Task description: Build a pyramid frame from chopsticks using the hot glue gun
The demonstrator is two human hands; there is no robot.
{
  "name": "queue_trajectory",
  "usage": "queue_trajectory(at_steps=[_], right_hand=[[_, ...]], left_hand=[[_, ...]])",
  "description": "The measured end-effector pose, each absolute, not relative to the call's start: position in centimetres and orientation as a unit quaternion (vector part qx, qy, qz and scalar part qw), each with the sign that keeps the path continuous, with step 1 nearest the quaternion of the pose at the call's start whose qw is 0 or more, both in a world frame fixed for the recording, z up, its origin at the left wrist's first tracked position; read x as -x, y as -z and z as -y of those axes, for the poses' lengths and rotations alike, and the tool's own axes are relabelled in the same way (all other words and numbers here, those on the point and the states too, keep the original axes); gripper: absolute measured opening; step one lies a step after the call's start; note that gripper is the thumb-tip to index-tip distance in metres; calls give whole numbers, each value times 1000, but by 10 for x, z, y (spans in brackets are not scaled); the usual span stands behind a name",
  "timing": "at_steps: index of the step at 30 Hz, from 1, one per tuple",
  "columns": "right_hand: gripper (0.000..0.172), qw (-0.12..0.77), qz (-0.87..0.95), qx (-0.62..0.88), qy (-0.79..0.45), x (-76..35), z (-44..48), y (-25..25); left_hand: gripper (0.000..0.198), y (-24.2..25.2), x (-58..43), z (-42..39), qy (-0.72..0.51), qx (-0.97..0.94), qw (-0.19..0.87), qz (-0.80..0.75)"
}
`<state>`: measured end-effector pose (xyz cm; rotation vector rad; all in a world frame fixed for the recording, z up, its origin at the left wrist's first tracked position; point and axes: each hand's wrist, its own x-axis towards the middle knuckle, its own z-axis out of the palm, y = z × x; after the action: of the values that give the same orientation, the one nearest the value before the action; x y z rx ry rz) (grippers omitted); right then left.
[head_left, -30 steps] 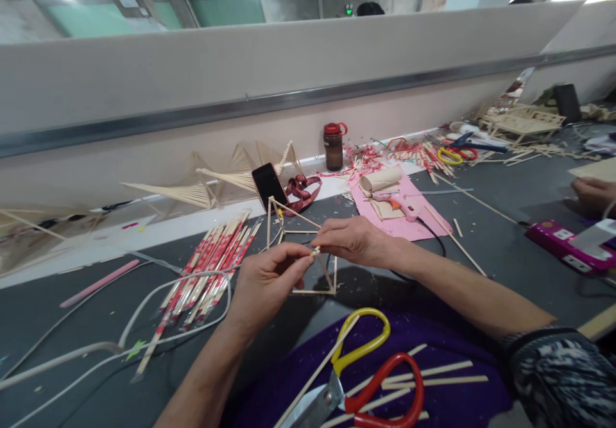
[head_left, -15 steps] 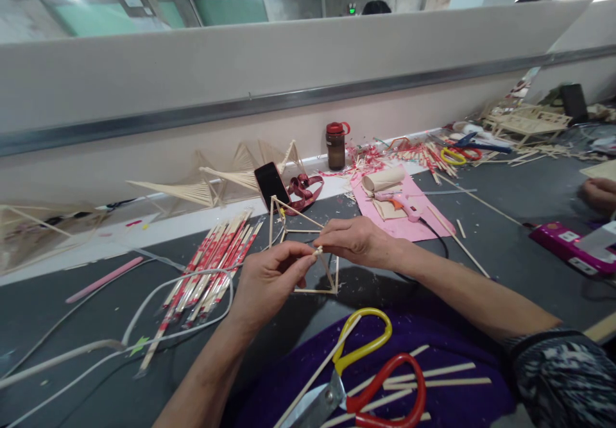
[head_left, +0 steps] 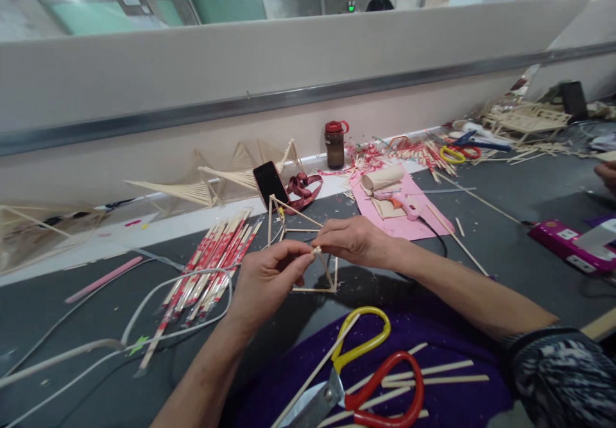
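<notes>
A small frame (head_left: 317,289) of thin wooden sticks is held over the grey table (head_left: 505,248), in front of the body. One joint of it is pinched between the fingertips of the left hand (head_left: 267,280) and the right hand (head_left: 353,240), both closed on it. A bundle of red-wrapped chopsticks (head_left: 212,267) is laid just to its left. A phone (head_left: 270,184) is propped behind it. Scissors (head_left: 359,364) are laid on a purple cloth (head_left: 433,344) nearer the body.
</notes>
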<state>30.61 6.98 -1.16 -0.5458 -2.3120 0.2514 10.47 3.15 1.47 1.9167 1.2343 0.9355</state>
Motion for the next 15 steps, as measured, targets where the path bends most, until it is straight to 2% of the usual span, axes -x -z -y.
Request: queue_trajectory(at_steps=[6, 15], right_hand=[[19, 333, 916, 212, -73, -306, -67, 11], [20, 333, 913, 220, -81, -307, -68, 10]], left_hand=[[16, -12, -104, -34, -356, -743, 326, -463], [18, -13, -103, -32, -342, -754, 299, -474]])
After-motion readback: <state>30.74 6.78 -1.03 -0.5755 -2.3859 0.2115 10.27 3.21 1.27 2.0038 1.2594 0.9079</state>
